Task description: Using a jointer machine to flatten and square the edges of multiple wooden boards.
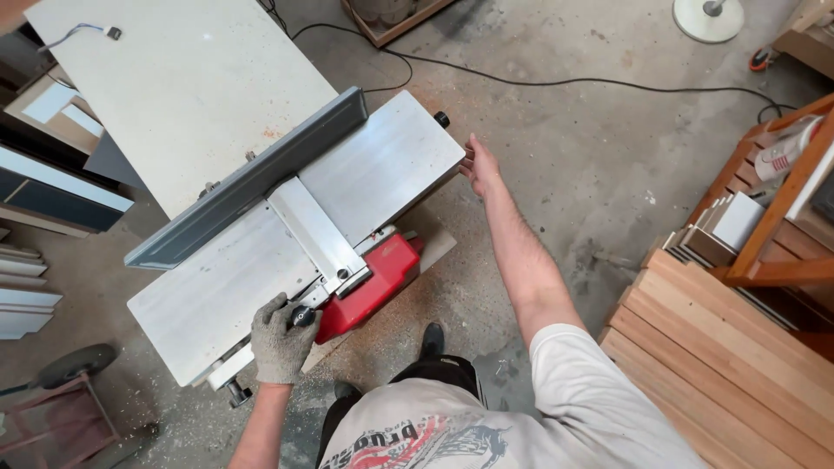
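A jointer (261, 260) with two flat metal tables, a long dark fence (252, 178) and a red body (373, 282) stands in front of me. My left hand (280, 340), in a grey work glove, grips a black knob (302, 316) at the machine's near edge beside the blade guard (314, 233). My right hand (480, 168), bare, reaches out and grips the far right end of the right-hand table (382, 165), near another small black knob (442, 119).
A stack of wooden boards (721, 347) lies at the right, beside a wooden rack (782, 208). A large pale panel (174, 78) sits behind the fence. Black cables (556, 82) cross the dusty concrete floor. Panels lean at the left; a small wheel (74, 365) is near.
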